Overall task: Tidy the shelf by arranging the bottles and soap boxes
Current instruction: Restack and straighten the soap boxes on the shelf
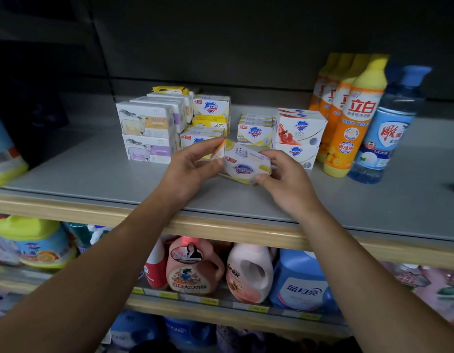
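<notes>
Left hand: the left hand (192, 161) pinches the left end of a white and yellow soap box (246, 165), thumb below, fingers on top
Right hand: the right hand (284, 179) grips the right end of the same box, fingers curled over its far edge, thumb at its near corner
Held box: tilted, lifted just above the grey shelf (93, 174), near the middle, in front of the stacks
Far left: sheep soap boxes (147, 133) stacked in two layers; yellow Safeguard boxes (210, 115) just right of them
Far right: red and white Safeguard boxes (300, 133) stacked; orange bottles (348, 115) in a row going back; a blue bottle (386, 128) upright beside the nearest one
Below: detergent jugs (249, 273) on the lower shelf
</notes>
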Available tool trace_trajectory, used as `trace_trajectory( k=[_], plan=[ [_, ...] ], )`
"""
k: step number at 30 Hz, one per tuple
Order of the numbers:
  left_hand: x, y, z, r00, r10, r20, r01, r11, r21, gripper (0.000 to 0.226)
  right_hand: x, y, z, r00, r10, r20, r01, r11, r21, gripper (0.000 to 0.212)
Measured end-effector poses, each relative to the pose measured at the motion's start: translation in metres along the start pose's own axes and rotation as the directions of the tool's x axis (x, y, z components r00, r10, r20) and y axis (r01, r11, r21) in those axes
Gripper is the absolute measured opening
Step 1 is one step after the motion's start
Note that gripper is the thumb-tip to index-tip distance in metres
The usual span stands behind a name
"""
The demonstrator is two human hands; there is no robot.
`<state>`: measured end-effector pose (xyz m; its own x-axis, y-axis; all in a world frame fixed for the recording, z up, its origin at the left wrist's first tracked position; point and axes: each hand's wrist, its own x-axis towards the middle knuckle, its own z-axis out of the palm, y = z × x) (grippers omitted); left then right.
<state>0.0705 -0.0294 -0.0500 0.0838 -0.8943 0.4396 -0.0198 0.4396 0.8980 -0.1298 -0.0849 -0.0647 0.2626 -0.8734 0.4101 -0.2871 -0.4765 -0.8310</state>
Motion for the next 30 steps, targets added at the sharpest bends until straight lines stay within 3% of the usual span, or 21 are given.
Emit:
trace_trajectory(
  k=[3,7,12,16,20,23,27,30],
  plan=[
    [0.002,-0.002,0.002,0.999,0.002,-0.043,0.001,0.998,0.070,0.027,-0.001,0.000,-0.001,0.998,0.041,-0.042,-0.038,0.996,0.077,0.043],
    [0.007,-0.006,0.001,0.999,-0.007,-0.044,0.021,0.944,0.329,0.029,-0.001,-0.001,0.000,0.999,0.032,-0.022,-0.032,0.999,-0.005,0.037],
    [0.006,-0.004,0.004,0.998,0.062,-0.027,-0.034,0.797,0.603,0.035,0.002,-0.006,-0.002,0.995,0.063,-0.076,-0.064,0.998,-0.017,0.031],
    [0.013,0.002,0.011,0.977,0.163,0.138,-0.206,0.561,0.802,0.044,0.014,-0.010,-0.027,0.970,-0.071,-0.233,0.019,0.976,-0.215,0.030],
    [0.024,0.000,0.022,0.962,0.096,0.256,-0.273,0.390,0.879,0.050,0.035,-0.013,-0.055,0.923,-0.287,-0.255,0.103,0.825,-0.555,0.035],
    [0.035,0.003,0.023,0.953,0.062,0.297,-0.298,0.372,0.879,0.046,0.053,-0.013,-0.064,0.928,-0.326,-0.179,0.106,0.693,-0.713,0.043],
    [0.060,0.012,0.019,0.953,0.105,0.285,-0.304,0.329,0.894,0.049,0.081,-0.012,-0.065,0.967,-0.255,-0.021,0.107,0.480,-0.871,0.063],
    [0.089,0.022,0.020,0.955,0.096,0.282,-0.298,0.267,0.916,0.050,0.095,-0.005,-0.066,0.990,-0.137,0.017,0.069,0.385,-0.920,0.068]
  ],
)
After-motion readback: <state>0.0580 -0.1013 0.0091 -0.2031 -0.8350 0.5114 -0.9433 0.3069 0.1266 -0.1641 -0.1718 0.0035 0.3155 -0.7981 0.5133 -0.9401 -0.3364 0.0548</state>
